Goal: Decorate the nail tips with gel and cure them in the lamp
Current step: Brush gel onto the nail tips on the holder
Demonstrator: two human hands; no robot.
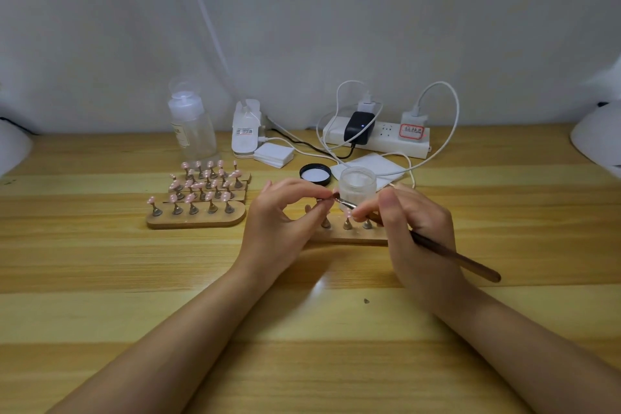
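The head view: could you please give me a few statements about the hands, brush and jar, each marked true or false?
1. The right hand holds the brush. True.
2. The jar has its lid screwed on. False: the jar is open and the black lid lies on the table to its left.
3. The left hand lies flat on the table. False: its fingers pinch something small at the brush tip.
4. Racks of pink nail tips stand left of the hands. True.
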